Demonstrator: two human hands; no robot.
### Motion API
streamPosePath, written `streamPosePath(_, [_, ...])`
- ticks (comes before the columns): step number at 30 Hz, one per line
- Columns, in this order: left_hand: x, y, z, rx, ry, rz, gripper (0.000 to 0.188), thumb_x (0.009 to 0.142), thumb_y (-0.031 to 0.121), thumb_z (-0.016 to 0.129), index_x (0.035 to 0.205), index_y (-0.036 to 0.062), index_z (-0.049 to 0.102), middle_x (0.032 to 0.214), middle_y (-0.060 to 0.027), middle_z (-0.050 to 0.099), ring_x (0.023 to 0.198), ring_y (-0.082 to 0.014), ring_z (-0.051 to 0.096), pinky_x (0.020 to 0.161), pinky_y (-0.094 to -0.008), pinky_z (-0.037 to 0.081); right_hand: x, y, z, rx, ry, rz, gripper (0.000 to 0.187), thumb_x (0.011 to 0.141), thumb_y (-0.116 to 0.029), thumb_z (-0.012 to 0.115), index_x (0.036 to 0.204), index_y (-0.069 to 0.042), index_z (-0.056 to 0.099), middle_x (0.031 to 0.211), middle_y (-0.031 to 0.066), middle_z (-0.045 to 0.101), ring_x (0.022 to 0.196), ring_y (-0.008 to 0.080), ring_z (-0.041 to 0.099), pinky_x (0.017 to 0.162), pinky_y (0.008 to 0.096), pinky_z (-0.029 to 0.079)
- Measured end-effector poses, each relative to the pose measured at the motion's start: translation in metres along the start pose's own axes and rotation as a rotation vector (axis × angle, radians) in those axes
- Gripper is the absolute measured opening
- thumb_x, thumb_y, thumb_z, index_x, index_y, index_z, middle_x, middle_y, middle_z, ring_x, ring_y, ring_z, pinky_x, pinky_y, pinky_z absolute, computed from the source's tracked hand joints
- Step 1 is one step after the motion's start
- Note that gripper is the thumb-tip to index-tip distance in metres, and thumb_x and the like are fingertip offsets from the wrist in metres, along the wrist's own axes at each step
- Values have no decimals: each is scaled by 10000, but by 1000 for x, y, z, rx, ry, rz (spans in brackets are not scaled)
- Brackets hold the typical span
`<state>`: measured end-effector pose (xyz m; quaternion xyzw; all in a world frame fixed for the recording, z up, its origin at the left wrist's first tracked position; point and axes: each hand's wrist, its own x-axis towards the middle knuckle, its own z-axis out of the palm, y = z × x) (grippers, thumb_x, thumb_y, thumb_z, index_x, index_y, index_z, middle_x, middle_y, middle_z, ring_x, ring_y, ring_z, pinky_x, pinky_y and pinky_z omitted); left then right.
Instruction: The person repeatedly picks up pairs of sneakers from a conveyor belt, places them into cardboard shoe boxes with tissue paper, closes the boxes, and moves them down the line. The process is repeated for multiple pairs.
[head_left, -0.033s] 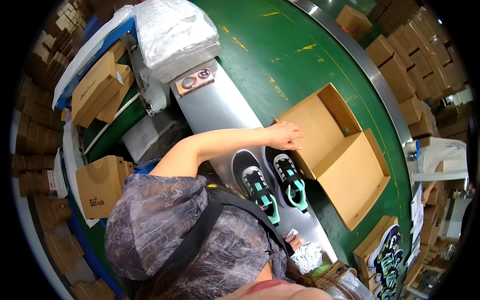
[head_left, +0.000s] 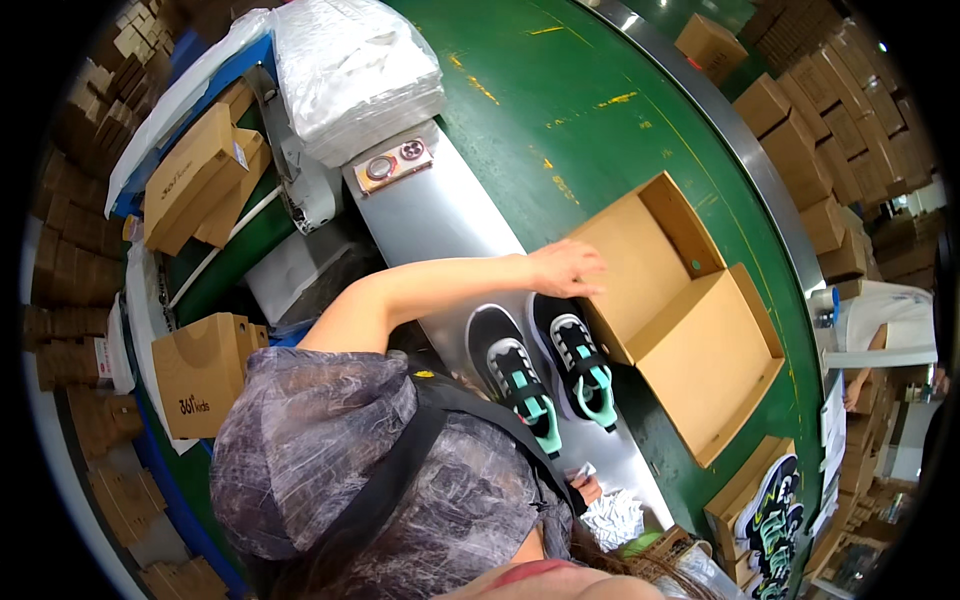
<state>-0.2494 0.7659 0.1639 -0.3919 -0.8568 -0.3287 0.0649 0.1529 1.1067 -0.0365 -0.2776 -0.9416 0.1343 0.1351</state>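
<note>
My left hand [head_left: 568, 268] reaches across from the left, its fingers bent over the near edge of an open brown cardboard shoe box [head_left: 710, 362]. Just below that hand, two black sneakers with mint green and grey parts, a left-hand sneaker [head_left: 508, 362] and a right-hand sneaker [head_left: 572, 350], stand side by side on a metal ledge [head_left: 452, 205]. Low in the view, my right hand [head_left: 588, 488] pinches a small white packet [head_left: 582, 470]. It is beside a heap of white paper packets [head_left: 614, 515]; most of that hand is hidden by my clothing.
A green conveyor belt [head_left: 540, 110] runs past the ledge. A plastic-wrapped stack [head_left: 355, 75] and a small metallic device [head_left: 392, 165] sit farther up the ledge. Closed shoe boxes [head_left: 195, 180] lie at left. More sneakers [head_left: 770, 520] lie in a box at lower right.
The view has shifted very slightly. Both hands, the sneakers and the shoe box keep their places relative to each other.
</note>
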Motion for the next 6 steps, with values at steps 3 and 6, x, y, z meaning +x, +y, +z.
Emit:
streamPosePath(3, [-16, -40, -66, -87, 288, 0, 271, 810, 175, 560, 1018, 2, 535, 995, -171, 541, 953, -317, 518, 821, -378, 428, 6, 30, 15, 108, -132, 226, 226, 761, -205, 570, 882, -15, 544, 823, 125, 557, 678, 287, 515, 669, 390, 427])
streamPosePath(6, [-38, -119, -155, 262, 652, -67, 214, 699, 23, 538, 910, 23, 578, 878, -151, 574, 850, -320, 552, 732, -376, 471, 41, 50, 23, 131, -104, 476, 259, 741, -186, 564, 928, -13, 616, 908, 208, 618, 875, 345, 575, 837, 423, 411])
